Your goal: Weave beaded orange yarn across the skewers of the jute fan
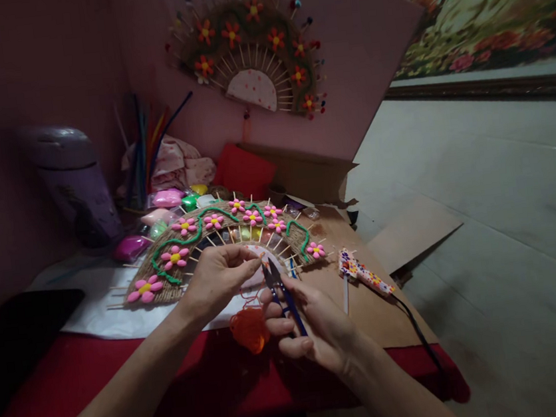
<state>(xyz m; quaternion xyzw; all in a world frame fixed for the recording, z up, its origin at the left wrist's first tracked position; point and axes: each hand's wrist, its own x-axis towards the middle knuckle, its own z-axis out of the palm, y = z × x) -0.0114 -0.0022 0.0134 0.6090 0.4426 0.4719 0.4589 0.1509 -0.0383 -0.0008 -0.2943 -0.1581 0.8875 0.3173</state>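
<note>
My right hand [318, 318] is wrapped around dark blue thread snips [294, 307], their blades pointing up and away from me. Just left of the blade tips, my left hand [218, 272] pinches a small bit of orange yarn, mostly hidden by the fingertips. An orange yarn ball [249, 330] with loose strands lies below, near the table's front edge. Behind both hands rests a half-round fan [194, 228] of sticks wound with twine. It carries pink clay flowers with yellow centres and a wavy green strip; my hands partly cover its pale centre.
A floral glue gun [366, 273] with a black cord lies on brown cardboard [397, 329] at right. Bagged coloured clay [166, 198], pipe cleaners [148, 149] and a purple flask [74, 185] stand behind. A finished-looking fan [232, 33] is up on the pink board. Red cloth [177, 380] covers the table.
</note>
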